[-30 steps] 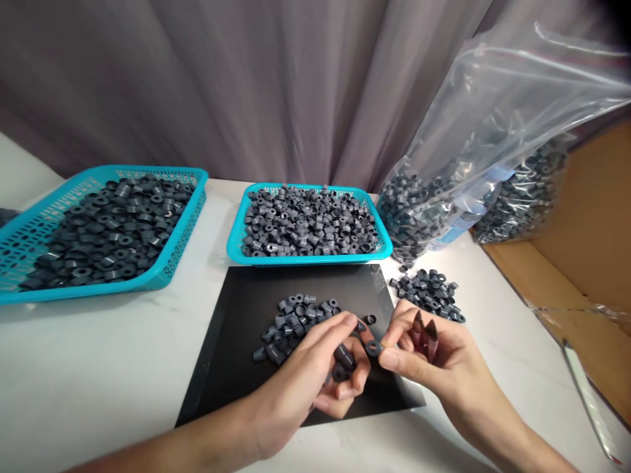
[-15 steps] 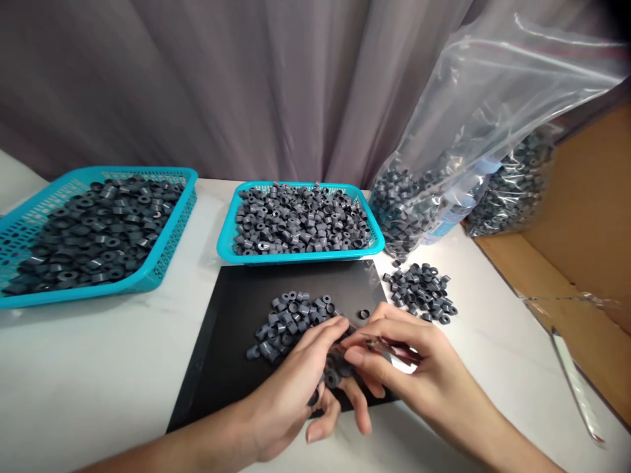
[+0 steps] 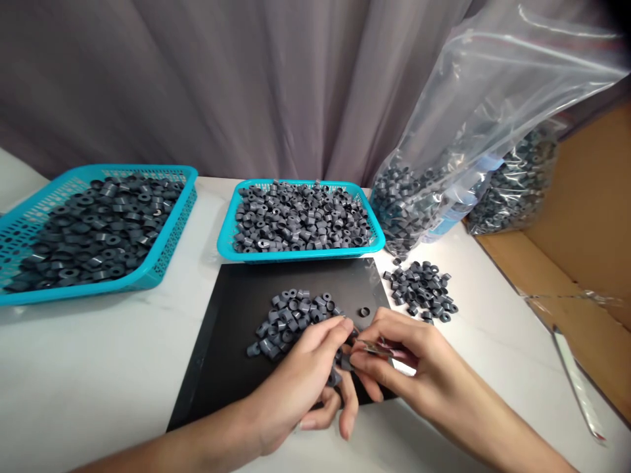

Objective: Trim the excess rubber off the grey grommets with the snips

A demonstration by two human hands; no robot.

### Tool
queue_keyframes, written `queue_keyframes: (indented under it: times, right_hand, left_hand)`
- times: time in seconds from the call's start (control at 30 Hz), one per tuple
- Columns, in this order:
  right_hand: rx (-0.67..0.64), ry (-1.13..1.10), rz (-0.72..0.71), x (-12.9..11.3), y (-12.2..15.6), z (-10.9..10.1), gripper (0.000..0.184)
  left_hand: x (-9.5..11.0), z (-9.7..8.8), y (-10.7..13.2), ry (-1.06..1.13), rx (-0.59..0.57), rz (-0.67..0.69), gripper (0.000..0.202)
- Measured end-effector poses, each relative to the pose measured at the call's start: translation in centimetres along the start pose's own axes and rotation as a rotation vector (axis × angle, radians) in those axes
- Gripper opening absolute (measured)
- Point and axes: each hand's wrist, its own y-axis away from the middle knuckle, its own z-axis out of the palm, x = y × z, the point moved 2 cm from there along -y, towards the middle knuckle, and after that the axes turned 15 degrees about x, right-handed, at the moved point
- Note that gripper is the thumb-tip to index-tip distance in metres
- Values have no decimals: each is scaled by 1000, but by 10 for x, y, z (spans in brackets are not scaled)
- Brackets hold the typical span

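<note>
My left hand (image 3: 293, 384) is curled, palm turned to the right, over a black mat (image 3: 217, 341). It holds several small grey plastic rings (image 3: 334, 376). Fingertips of my right hand (image 3: 411, 358) pinch a slim, shiny, pinkish tool (image 3: 379, 349) whose exact kind I cannot make out. Its tip is close to the left hand's thumb and to a grey ring between the hands. Beyond the left hand lies a pile of grey rings (image 3: 293, 322) on the mat. A lone ring (image 3: 363, 312) sits apart, above the right hand.
Two turquoise baskets stand full of grey rings, one at left (image 3: 172, 246) and one at centre (image 3: 300, 256). Another ring pile (image 3: 421, 289) lies right of the mat. Behind it are a clear plastic bag (image 3: 404, 203), a bottle (image 3: 461, 200), a cardboard box (image 3: 586, 197) and a white-handled knife (image 3: 576, 384).
My hands have shifted slightly against each other, and the left fingers have curled a little. The rings in the left hand sit differently. Baskets and piles are as before.
</note>
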Motion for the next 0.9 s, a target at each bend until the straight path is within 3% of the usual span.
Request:
queue_keyframes:
  times: [0.23,0.57,0.73,0.9]
  right_hand:
    - [8,55,-45,3,3,-2,16]
    - [32,77,-33,2,5,-7,15]
    - [114,-32,91,2,-1,-13,18]
    - [122,-185,142,-4,-1,3,29]
  left_hand:
    - [1,2,-4,-85,-29,103,25]
    - [5,-2,-6,-87,-80,112,29]
    - [10,-4,-4,-45,-62,100,26]
    - [6,-2,-1,57,-6,-14,28]
